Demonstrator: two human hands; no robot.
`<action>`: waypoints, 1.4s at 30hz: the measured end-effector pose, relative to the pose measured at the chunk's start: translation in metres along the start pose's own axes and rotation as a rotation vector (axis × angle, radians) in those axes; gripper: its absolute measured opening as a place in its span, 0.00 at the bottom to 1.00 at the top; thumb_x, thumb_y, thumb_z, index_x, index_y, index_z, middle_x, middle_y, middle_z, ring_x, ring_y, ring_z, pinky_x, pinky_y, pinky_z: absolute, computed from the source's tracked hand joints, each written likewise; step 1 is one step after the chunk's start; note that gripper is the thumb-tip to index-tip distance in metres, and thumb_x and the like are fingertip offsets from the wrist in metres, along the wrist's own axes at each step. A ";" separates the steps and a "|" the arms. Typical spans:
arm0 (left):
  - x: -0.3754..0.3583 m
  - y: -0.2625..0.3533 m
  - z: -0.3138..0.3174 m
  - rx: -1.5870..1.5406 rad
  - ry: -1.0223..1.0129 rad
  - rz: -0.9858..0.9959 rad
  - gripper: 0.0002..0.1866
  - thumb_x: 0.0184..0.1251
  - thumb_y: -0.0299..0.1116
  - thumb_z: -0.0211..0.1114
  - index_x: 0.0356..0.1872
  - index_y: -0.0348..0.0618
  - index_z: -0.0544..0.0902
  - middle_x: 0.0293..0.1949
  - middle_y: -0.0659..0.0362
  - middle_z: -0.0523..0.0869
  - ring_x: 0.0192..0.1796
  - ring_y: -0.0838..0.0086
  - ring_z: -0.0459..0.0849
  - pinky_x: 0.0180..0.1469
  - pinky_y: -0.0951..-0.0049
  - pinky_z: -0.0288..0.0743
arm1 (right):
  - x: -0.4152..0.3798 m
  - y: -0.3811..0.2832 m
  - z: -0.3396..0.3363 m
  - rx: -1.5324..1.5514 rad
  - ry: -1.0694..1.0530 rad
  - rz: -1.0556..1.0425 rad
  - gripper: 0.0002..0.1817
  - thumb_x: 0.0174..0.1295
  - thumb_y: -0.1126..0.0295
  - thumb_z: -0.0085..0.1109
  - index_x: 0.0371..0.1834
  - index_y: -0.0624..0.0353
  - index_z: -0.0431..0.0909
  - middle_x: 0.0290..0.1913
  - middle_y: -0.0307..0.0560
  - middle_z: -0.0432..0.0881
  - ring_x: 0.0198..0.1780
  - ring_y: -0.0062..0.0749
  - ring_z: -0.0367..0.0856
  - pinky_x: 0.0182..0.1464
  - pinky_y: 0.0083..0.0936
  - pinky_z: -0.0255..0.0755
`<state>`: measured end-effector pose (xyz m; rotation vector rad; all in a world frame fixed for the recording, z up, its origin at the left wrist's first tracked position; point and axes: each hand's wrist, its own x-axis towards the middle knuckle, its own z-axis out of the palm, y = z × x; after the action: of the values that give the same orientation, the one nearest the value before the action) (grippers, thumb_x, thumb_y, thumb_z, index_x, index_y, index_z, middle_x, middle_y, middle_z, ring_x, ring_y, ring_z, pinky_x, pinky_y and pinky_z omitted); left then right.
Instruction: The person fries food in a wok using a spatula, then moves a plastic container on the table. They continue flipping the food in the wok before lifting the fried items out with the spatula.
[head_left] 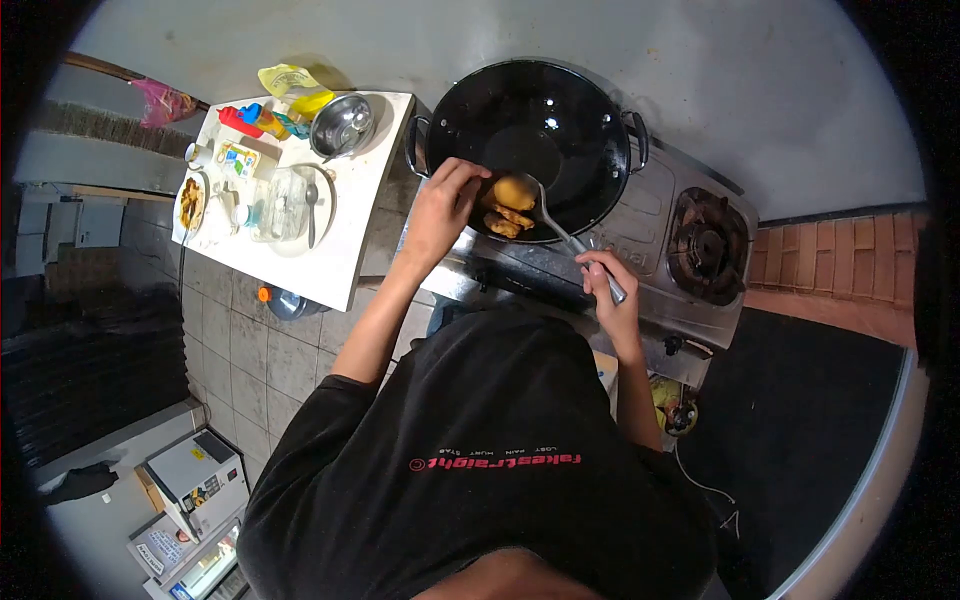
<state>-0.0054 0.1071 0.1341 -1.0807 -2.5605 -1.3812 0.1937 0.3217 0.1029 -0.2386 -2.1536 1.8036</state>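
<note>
Clearly hot and greasy, the fried pieces (508,205) ride my spoon (560,225); right hand (612,295) clenches its handle, left hand (440,205) pinches one piece.

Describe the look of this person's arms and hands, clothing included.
Both arms are bare from above the elbow down. The left hand and right hand wear no gloves; no rings, watch or bracelet can be made out. A black short-sleeved T-shirt covers the shoulders and upper arms, with a line of red lettering and smaller pale lettering printed across it.
</note>
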 end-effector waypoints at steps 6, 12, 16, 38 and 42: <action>-0.011 0.005 -0.026 0.062 0.151 -0.065 0.08 0.67 0.18 0.65 0.45 0.36 0.83 0.41 0.53 0.84 0.34 0.66 0.83 0.40 0.69 0.78 | -0.001 0.001 0.000 0.003 0.006 0.008 0.10 0.74 0.70 0.53 0.44 0.63 0.83 0.31 0.38 0.76 0.28 0.18 0.72 0.33 0.19 0.65; -0.047 -0.003 -0.028 0.059 0.084 -0.125 0.10 0.64 0.24 0.71 0.44 0.36 0.82 0.38 0.55 0.83 0.34 0.68 0.81 0.39 0.69 0.76 | 0.000 0.000 0.000 -0.001 -0.001 0.020 0.10 0.75 0.69 0.53 0.44 0.63 0.83 0.31 0.38 0.75 0.28 0.18 0.72 0.33 0.20 0.65; -0.071 -0.005 -0.010 -0.022 0.079 -0.166 0.12 0.61 0.27 0.74 0.38 0.39 0.78 0.36 0.55 0.80 0.34 0.66 0.80 0.39 0.66 0.75 | 0.000 0.001 0.000 -0.001 -0.001 0.011 0.11 0.75 0.68 0.53 0.44 0.63 0.82 0.30 0.38 0.75 0.28 0.19 0.72 0.33 0.20 0.65; -0.097 -0.004 0.000 -0.030 0.192 -0.166 0.07 0.67 0.23 0.69 0.29 0.31 0.82 0.31 0.57 0.79 0.31 0.70 0.79 0.34 0.71 0.74 | 0.000 -0.004 0.003 -0.017 0.004 0.036 0.10 0.75 0.70 0.53 0.44 0.63 0.83 0.31 0.38 0.76 0.28 0.18 0.73 0.33 0.20 0.65; -0.096 -0.006 -0.003 -0.014 0.211 -0.163 0.07 0.67 0.22 0.69 0.29 0.30 0.82 0.31 0.56 0.79 0.30 0.71 0.79 0.34 0.72 0.74 | 0.000 -0.004 0.003 -0.026 -0.001 0.028 0.10 0.74 0.71 0.52 0.44 0.63 0.83 0.30 0.38 0.76 0.28 0.18 0.72 0.33 0.20 0.65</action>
<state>0.0628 0.0495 0.0991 -0.6973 -2.5335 -1.4616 0.1927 0.3187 0.1064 -0.2750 -2.1860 1.7924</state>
